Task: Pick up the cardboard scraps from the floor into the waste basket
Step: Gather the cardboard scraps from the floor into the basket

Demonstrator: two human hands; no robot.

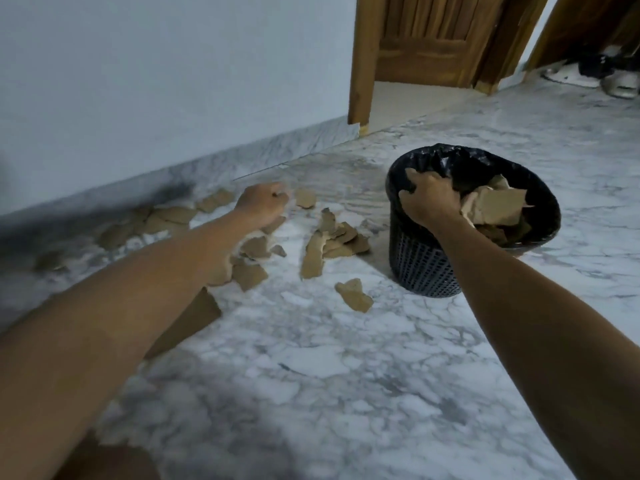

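Several brown cardboard scraps (332, 242) lie scattered on the marble floor between the wall and a black mesh waste basket (420, 268) lined with a black bag. More scraps sit inside the basket. My right hand (429, 202) is over the basket's near rim and grips a bunch of cardboard pieces (495, 206) inside the opening. My left hand (263, 202) hovers over the scraps near the wall with its fingers curled down; it is blurred and I cannot tell whether it holds anything. A single scrap (355, 294) lies nearer to me.
A pale wall with a marble skirting (207, 161) runs along the left. A wooden door frame (363, 60) and door stand behind the basket. Shoes (620, 84) lie at the far right. A large cardboard piece (194, 317) shows under my left forearm.
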